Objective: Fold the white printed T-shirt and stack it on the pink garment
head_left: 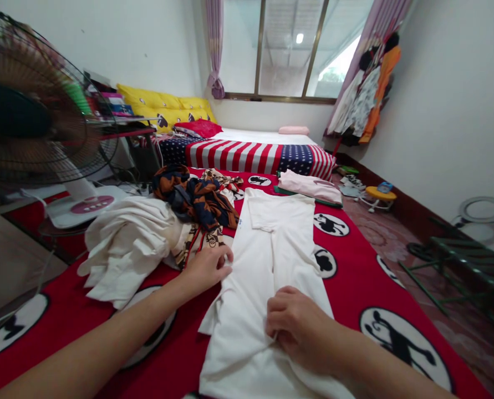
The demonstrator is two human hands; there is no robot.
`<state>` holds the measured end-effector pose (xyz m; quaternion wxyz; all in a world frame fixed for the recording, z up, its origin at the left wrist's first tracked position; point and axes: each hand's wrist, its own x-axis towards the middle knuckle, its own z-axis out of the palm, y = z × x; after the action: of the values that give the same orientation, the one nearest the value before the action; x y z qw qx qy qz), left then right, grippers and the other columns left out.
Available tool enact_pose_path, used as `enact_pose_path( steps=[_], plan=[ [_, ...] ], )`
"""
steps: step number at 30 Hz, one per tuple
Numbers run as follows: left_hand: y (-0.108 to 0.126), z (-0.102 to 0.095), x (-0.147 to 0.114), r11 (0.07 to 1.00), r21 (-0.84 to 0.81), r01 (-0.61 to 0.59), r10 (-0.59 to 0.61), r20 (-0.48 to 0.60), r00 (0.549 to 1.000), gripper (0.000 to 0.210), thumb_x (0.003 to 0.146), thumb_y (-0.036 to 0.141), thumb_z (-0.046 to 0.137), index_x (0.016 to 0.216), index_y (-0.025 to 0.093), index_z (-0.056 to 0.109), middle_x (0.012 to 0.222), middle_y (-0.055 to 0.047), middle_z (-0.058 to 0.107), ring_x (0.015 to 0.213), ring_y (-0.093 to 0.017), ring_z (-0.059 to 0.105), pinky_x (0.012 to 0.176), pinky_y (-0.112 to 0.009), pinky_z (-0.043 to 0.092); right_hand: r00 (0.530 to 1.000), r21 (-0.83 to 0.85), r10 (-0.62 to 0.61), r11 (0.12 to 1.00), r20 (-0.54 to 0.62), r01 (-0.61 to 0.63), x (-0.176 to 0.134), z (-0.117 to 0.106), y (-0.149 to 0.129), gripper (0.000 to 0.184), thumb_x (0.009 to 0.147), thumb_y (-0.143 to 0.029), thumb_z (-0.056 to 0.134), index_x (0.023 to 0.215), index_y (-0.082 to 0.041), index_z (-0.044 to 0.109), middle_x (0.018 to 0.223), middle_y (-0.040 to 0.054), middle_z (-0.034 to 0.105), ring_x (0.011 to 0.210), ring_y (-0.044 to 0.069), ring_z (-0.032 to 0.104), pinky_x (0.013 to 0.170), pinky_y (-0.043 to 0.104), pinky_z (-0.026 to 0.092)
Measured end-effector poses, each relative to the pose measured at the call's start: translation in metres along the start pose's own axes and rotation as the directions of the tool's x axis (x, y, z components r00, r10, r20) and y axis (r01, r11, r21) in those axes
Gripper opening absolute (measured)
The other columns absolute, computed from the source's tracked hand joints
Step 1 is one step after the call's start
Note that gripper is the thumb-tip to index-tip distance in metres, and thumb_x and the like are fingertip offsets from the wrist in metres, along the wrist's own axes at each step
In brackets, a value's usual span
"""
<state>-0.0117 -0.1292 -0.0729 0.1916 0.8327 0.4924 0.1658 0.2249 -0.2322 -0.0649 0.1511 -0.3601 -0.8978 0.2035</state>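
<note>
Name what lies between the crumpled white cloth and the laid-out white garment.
Head view: navy-orange cloth, tan checked cloth and the left hand, above red bedding.

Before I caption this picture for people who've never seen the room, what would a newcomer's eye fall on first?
Probably the white garment stretched lengthwise down the middle of the red cloth, with the right hand over it and the left hand at its left edge. After that, the large fan at the far left and the stars-and-stripes cover at the back, below the window.
</note>
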Motion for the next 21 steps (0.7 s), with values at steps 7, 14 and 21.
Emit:
enact_pose_path(
  steps=[7, 14, 21],
  plan=[
    [-0.006, -0.018, -0.023, 0.946, 0.039, -0.32, 0.314, 0.125, 0.941, 0.032, 0.077, 0.011, 0.059, 0.102, 0.028, 0.069, 0.125, -0.005, 0.053, 0.114, -0.021, 0.052, 0.098, -0.033, 0.04, 0.996, 0.005, 0.089, 0.996, -0.028, -0.089, -0.039, -0.035, 0.022, 0.041, 0.082, 0.0, 0.041, 0.102, -0.024, 0.067, 0.098, 0.0038, 0.067, 0.089, 0.014, 0.061, 0.079, 0.024, 0.047],
    [-0.013, -0.034, -0.061, 0.905, -0.011, -0.426, 0.398, 0.375, 0.837, 0.083, 0.06, 0.023, 0.08, 0.134, 0.04, 0.047, 0.149, -0.005, 0.036, 0.139, -0.033, 0.025, 0.111, -0.048, 0.026, 0.981, -0.246, 0.182, 0.956, 0.063, -0.161, -0.11, -0.052, 0.042, 0.075, 0.071, -0.002, 0.054, 0.136, -0.04, 0.047, 0.147, 0.0034, 0.042, 0.131, 0.025, 0.044, 0.101, 0.038, 0.045],
    [0.028, -0.023, -0.071, 0.747, -0.133, -0.651, 0.654, 0.322, 0.685, 0.038, 0.076, 0.0, 0.049, 0.101, 0.026, 0.06, 0.112, -0.006, 0.063, 0.11, -0.021, 0.054, 0.103, -0.038, 0.037, 0.981, -0.026, 0.007, 1.0, 0.195, -0.002, -0.087, -0.059, -0.016, 0.032, 0.088, -0.026, 0.057, 0.118, -0.033, 0.063, 0.13, 0.0057, 0.06, 0.121, 0.025, 0.054, 0.098, 0.036, 0.046]
  ],
)
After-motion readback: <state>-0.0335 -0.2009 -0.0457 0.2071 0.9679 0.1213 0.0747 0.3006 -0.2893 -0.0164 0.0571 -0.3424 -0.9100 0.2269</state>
